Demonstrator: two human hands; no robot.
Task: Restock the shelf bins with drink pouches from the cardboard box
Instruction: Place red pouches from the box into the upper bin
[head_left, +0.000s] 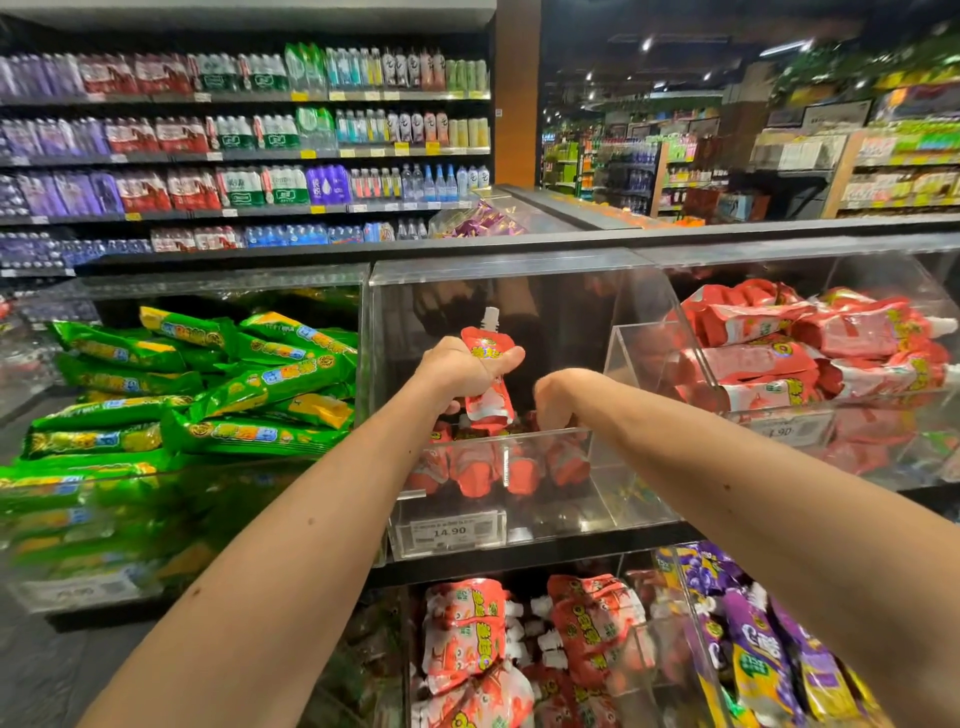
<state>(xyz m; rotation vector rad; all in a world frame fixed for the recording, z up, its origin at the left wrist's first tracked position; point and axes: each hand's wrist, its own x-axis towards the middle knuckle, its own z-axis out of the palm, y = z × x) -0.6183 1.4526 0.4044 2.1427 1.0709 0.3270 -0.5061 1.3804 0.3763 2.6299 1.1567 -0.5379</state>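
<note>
My left hand (460, 371) grips a red drink pouch (488, 387) upright, white spout up, above the middle clear acrylic bin (597, 499). My right hand (558, 397) reaches down over the bin's front wall, fingers curled among the red pouches (493, 462) lying inside; what it holds is hidden. The cardboard box is not in view.
A bin of green pouches (208, 384) stands to the left, a bin of red pouches (810, 343) to the right. Below are red pouches (467, 634) and purple pouches (753, 623). A price tag (449, 531) fronts the middle bin. Bottled water shelves (244, 135) behind.
</note>
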